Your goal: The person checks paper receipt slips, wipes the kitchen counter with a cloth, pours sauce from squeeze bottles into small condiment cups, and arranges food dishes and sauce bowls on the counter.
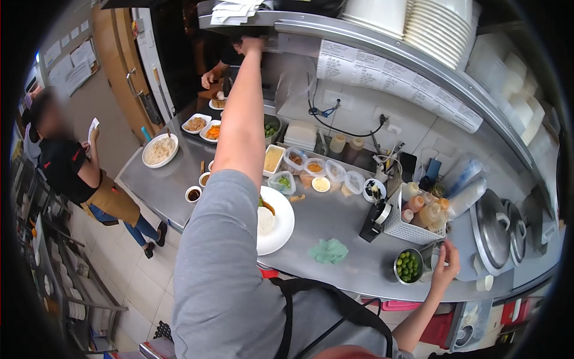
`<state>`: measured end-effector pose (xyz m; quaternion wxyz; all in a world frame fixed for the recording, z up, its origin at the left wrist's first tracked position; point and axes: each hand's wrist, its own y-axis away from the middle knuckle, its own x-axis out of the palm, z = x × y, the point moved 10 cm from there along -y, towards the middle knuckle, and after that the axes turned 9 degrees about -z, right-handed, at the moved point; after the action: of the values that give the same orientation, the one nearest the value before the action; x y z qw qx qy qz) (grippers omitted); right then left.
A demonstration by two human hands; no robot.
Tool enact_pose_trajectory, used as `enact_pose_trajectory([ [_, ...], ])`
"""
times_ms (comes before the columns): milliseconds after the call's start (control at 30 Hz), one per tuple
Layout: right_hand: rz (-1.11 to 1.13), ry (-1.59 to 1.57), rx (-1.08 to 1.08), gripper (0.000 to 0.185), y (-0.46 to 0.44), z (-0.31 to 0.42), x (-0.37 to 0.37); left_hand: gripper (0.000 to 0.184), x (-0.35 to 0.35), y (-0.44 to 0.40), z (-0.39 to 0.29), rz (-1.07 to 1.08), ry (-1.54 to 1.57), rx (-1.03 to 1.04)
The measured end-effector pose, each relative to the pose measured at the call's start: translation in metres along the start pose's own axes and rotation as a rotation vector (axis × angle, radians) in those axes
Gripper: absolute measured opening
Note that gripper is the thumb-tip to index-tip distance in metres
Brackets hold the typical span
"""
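My left hand [252,43] is raised to the metal shelf [236,21] at the top, by its edge; its fingertips are hidden. My right hand [446,263] is low at the right, fingers bent and slightly apart, with nothing visible in them. Just left of it are a metal container [428,270] and a steel bowl of small green citrus fruits [408,265]. Under my left arm, a white plate [283,227] holds a mound of white rice [265,222] and some brown sauce, partly covered by my sleeve.
A green cloth [327,251] lies on the steel counter [311,221]. Behind it stand several small ingredient tubs and a white basket [412,229] of squeeze bottles. At left are a rice bowl [160,150] and a person [66,161] holding paper; another person's hand [208,79] shows at the back.
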<state>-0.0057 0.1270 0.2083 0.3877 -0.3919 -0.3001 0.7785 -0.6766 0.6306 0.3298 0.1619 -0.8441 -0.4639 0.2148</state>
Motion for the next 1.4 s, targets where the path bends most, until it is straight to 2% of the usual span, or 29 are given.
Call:
enact_pose_trajectory([
  [67, 0.066, -0.014, 0.017, 0.016, 0.01, 0.0, 0.0, 0.074, -0.006, 0.013, -0.02, 0.06, -0.067, 0.152],
  [133, 0.059, 0.009, 0.037, 0.015, 0.018, -0.013, -0.013, 0.058, -0.012, 0.005, 0.011, -0.206, 0.135, -0.056],
  [167, 0.059, 0.035, 0.095, 0.016, 0.023, -0.026, -0.021, 0.053, -0.014, 0.008, 0.011, -0.184, 0.276, -0.048],
  [200, 0.058, 0.059, 0.153, 0.017, 0.027, -0.038, -0.028, 0.053, -0.021, 0.015, 0.012, -0.247, 0.477, -0.045],
  [267, 0.035, 0.045, 0.184, 0.017, 0.033, -0.046, -0.034, 0.046, -0.074, 0.085, -0.027, -0.2, 0.636, 0.002],
  [333, -0.001, -0.009, 0.176, 0.017, 0.035, -0.047, -0.036, 0.035, -0.101, 0.145, -0.046, -0.226, 0.756, 0.232],
  [400, 0.023, -0.055, 0.162, 0.017, 0.035, -0.037, -0.02, 0.032, -0.112, 0.219, -0.052, -0.098, 0.791, 0.324],
  [500, 0.106, -0.144, 0.091, 0.021, 0.032, 0.001, 0.023, 0.03, -0.1, 0.32, -0.032, 0.225, 0.889, 0.143],
  [567, 0.224, -0.416, 0.281, 0.031, 0.044, 0.012, 0.069, 0.029, -0.093, 0.394, -0.024, 0.451, 0.919, -0.026],
  [667, 0.59, -0.864, 0.46, 0.055, 0.065, 0.066, 0.138, 0.028, -0.091, 0.496, -0.027, 0.8, 1.019, -0.346],
  [700, 0.676, -0.931, 0.54, 0.059, 0.074, 0.072, 0.155, 0.028, -0.095, 0.514, -0.026, 0.824, 1.015, -0.357],
  [767, 0.647, -1.065, 0.735, 0.058, 0.077, 0.071, 0.172, 0.028, -0.095, 0.56, -0.032, 1.074, 1.103, -0.48],
  [800, 0.584, -1.086, 0.825, 0.054, 0.068, 0.077, 0.167, 0.028, -0.1, 0.569, -0.033, 1.092, 1.097, -0.491],
  [867, 0.577, -1.076, 0.756, 0.048, 0.058, 0.067, 0.172, 0.03, -0.108, 0.588, -0.032, 1.132, 1.047, -0.6],
  [900, 0.527, -1.115, 0.725, 0.043, 0.051, 0.067, 0.167, 0.022, -0.113, 0.593, -0.032, 1.148, 1.041, -0.496],
  [933, 0.492, -1.101, 0.695, 0.041, 0.044, 0.069, 0.159, 0.022, -0.114, 0.603, -0.026, 1.159, 1.038, -0.502],
  [1000, 0.502, -1.098, 0.667, 0.039, 0.042, 0.067, 0.154, 0.058, -0.115, 0.643, -0.026, 1.467, 1.05, -0.627],
  [1033, 0.497, -1.094, 0.669, 0.039, 0.043, 0.068, 0.149, 0.09, -0.121, 0.668, -0.033, 1.666, 0.991, -0.629],
  [1067, 0.536, -1.14, 0.689, 0.041, 0.046, 0.075, 0.144, 0.09, -0.12, 0.677, -0.036, 1.671, 0.992, -0.63],
  [1133, 0.566, -1.18, 0.696, 0.043, 0.053, 0.081, 0.133, 0.094, -0.129, 0.709, -0.053, 1.833, 1.283, -1.402],
  [1167, 0.647, -1.192, 0.722, 0.043, 0.061, 0.086, 0.131, 0.095, -0.127, 0.697, -0.069, 1.815, 1.47, -1.354],
  [1200, 0.724, -1.203, 0.745, 0.044, 0.068, 0.09, 0.128, 0.095, -0.12, 0.692, -0.072, 1.838, 1.473, -1.34],
  [1267, 0.756, -1.077, 0.493, 0.043, 0.071, 0.088, 0.123, 0.077, -0.077, 0.67, -0.037, 1.507, 1.312, -1.42],
  [1333, 0.729, -0.961, 0.458, 0.036, 0.077, 0.072, 0.127, 0.045, -0.039, 0.642, 0.008, 1.283, 1.122, -1.227],
  [1400, 0.67, -0.506, 0.129, 0.03, 0.076, 0.057, 0.132, 0.027, -0.027, 0.613, 0.035, 1.083, 1.054, -1.14],
])
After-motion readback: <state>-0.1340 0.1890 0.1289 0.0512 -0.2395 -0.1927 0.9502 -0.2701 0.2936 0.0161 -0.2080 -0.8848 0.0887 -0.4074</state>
